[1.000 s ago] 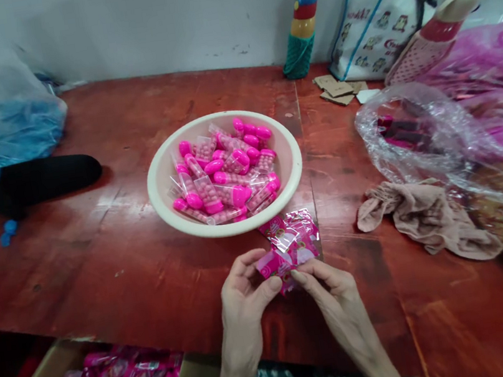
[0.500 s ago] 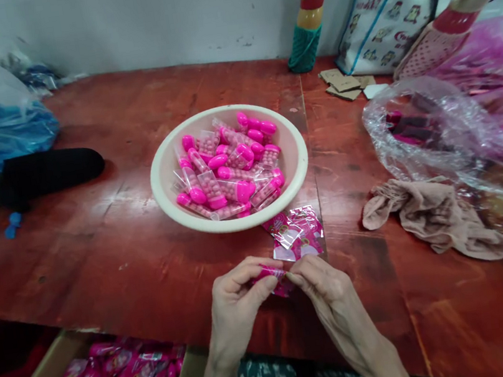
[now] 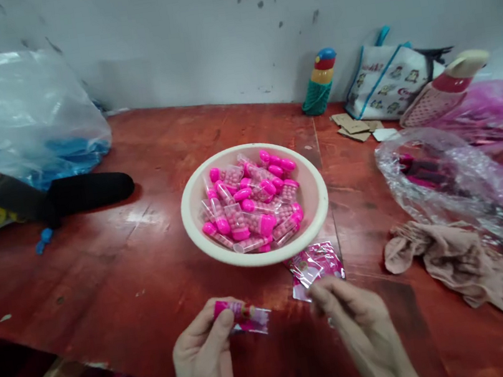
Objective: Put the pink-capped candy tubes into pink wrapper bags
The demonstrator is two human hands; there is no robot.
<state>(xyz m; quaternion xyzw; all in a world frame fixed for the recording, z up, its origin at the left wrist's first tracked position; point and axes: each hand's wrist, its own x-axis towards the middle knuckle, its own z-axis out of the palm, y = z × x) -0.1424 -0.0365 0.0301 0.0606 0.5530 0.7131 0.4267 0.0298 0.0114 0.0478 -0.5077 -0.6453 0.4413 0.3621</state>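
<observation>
Left hand (image 3: 204, 359) pinching pink packet (image 3: 252, 319) nearside of bowl (image 3: 252, 259), packet poking toward right hand (image 3: 357, 311); that one's blurring, can't tell grip.

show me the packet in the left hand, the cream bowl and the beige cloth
pink packet (image 3: 248, 317): head view, its printed middle
cream bowl (image 3: 249, 259): head view, its near rim
beige cloth (image 3: 458, 266): head view, its crumpled middle

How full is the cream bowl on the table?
Partly full: pink-capped tubes lie heaped inside the cream bowl, with its bare inner wall showing at the right.
</observation>
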